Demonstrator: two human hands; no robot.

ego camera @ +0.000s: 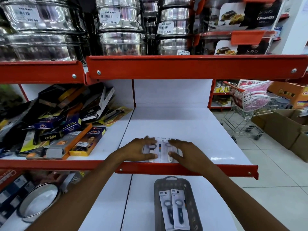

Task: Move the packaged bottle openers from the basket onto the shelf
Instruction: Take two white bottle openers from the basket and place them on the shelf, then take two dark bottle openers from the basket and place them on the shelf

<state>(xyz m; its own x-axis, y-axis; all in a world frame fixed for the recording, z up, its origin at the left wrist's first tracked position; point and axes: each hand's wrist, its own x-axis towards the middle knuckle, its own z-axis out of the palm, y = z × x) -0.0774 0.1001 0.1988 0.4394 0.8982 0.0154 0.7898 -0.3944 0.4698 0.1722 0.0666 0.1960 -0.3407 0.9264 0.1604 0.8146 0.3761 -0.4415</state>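
The left hand point(140, 150) and the right hand point(185, 151) are both spread flat, palms down, on two packaged bottle openers point(159, 150) lying side by side on the white shelf point(183, 120). The fingers are wide and a bit blurry. They press on the packs. They do not pinch them.

I think the step now is to set these two packs straight. To do it well, the hands should slide the packs gently so their edges line up and they sit flat, just behind the red front lip point(186, 170). Pushing too hard could send one pack over the other. The card packs look thin and slippery, so slow pushes are best.

Below the hands, closer to the person, a grey basket point(160, 184) sits on the lower shelf. Two more packs point(174, 209) lie in it, so the job is not done yet.

Past the fingertips, the shelf is white and shiny, with lots of free room. To the left of the left hand is a messy heap of boxes point(66, 124). Above the hands, shiny steel tins point(120, 25) stand on a higher shelf. Far to the right of the right hand, a shopping cart point(246, 110) and brown cardboard boxes point(283, 129) stand on the tiled floor.
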